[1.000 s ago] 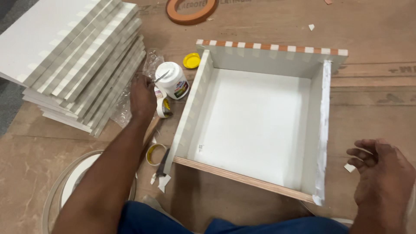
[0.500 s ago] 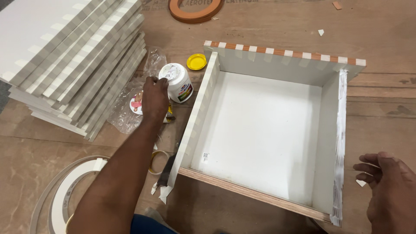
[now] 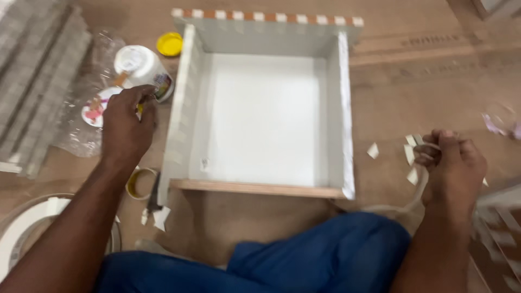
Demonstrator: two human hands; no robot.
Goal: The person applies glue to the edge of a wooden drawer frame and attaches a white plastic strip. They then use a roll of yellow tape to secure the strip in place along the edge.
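Two hands are working beside the white open-topped wooden box (image 3: 266, 116) on the floor: the left hand (image 3: 126, 129) is reaching curled fingers to the lidless white glue jar (image 3: 142, 69), risking tipping it, while the right hand (image 3: 451, 167) is loosely pinching white scraps (image 3: 412, 154).

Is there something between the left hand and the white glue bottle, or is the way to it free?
Nothing visible stands in the way. The left hand is already at the white glue bottle, its fingertips at the lower side of the bottle near the label. The white drawer box lies beside them to the right, and the yellow cap lies beyond the bottle.
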